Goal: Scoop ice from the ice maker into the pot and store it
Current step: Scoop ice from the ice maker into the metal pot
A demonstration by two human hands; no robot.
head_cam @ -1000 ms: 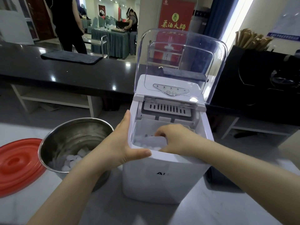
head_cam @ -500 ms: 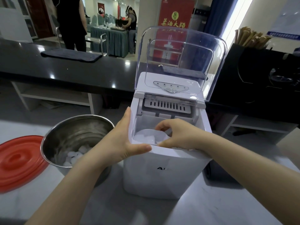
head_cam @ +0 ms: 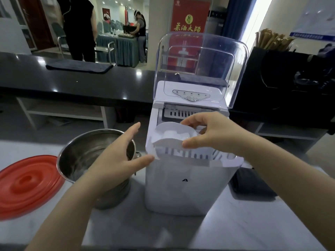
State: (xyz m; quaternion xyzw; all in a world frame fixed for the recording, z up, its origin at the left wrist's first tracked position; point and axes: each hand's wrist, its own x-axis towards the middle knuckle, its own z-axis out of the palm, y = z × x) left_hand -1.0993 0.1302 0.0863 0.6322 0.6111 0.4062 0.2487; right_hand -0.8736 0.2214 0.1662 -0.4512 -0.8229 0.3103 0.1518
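Pinching white plastic scoop [head_cam: 173,132], right grip [head_cam: 217,136], left grip [head_cam: 116,160] spread beside round steel pot [head_cam: 81,153].

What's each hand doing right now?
Left hand: open, beside the ice maker.
Right hand: gripping the white scoop, ice in it.

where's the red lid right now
In the head view, the red lid lies on the counter at far left, beside the steel pot.

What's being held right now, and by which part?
Right hand pinches the white ice scoop by its right end; left hand holds nothing.
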